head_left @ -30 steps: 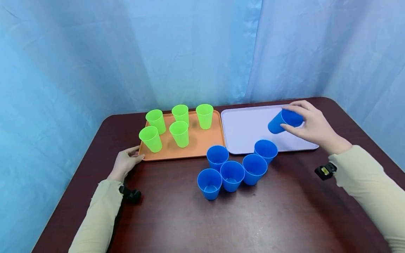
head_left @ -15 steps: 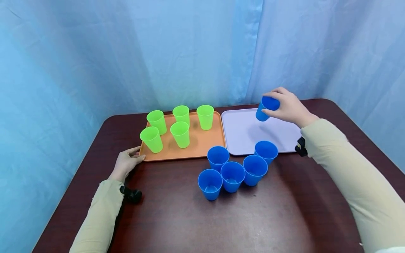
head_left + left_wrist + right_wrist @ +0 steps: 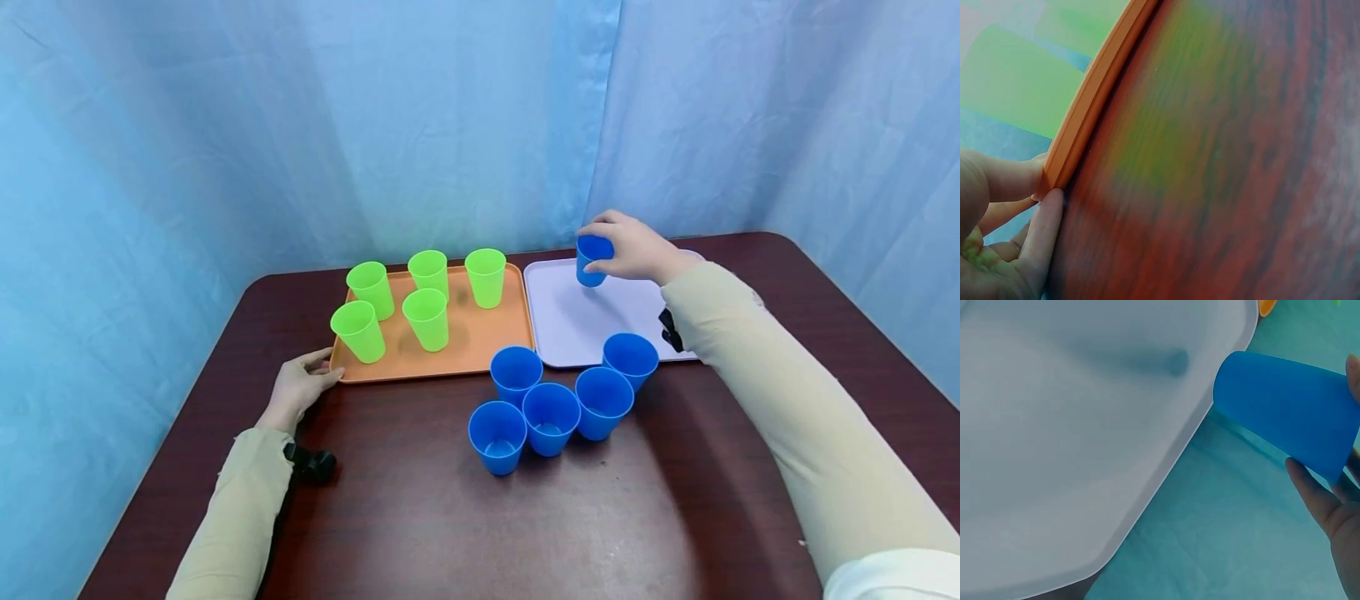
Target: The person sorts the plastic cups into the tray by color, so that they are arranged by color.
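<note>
My right hand grips a blue cup near its rim, over the back left part of the lilac tray. In the right wrist view this cup shows above the tray surface, with its shadow on the tray apart from its base. At the front left corner of the orange tray, my left hand pinches the edge between thumb and fingers; the left wrist view shows the tray rim between them. Several bright green cups stand upright on the orange tray.
Several blue cups stand upright in a cluster on the dark wooden table, in front of the trays. The two trays lie side by side. A light blue curtain hangs behind the table and at its sides.
My right hand has carried the blue cup leftward across the lilac tray, and the cup has turned more upright. My left hand has stayed at the orange tray's corner.
</note>
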{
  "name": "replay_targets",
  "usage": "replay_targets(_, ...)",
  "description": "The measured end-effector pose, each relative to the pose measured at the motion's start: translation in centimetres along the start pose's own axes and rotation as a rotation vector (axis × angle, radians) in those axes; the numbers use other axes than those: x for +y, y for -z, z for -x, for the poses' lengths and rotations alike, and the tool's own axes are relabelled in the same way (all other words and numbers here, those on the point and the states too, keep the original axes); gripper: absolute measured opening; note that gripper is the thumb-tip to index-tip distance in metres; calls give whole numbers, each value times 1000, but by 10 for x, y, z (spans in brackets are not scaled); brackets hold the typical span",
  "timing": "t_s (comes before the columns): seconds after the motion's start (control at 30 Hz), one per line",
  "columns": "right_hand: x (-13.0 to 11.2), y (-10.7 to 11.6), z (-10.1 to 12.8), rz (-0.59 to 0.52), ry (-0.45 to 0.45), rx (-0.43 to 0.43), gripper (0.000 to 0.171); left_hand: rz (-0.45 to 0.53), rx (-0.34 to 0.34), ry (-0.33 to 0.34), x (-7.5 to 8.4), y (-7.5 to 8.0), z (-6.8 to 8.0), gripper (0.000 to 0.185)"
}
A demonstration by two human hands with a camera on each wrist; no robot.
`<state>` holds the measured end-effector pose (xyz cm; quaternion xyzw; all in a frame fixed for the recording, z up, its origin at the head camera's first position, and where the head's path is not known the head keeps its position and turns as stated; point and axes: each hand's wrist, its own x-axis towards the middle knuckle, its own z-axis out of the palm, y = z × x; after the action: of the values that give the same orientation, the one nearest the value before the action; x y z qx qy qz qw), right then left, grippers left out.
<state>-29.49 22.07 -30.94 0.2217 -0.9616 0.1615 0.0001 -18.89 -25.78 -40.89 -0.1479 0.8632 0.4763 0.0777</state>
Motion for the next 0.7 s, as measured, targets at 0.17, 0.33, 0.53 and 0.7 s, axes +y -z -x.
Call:
replay_targets(0.17, -8, -8, -9, 13, 73, -30, 53, 13, -5, 1, -1, 1, 0, 57)
replay_targets(0.33, -15, -16, -16, 13, 104, -72, 51, 7, -3, 8, -3, 2, 0, 57)
replay_targets(0.53, -21, -22, -20, 6, 99, -109, 52, 5, 0, 10, -4, 3, 1, 57)
replay_targets(0.7, -22, -27, -22, 6, 99, -143, 54, -4, 3, 11, -4, 4, 1, 57)
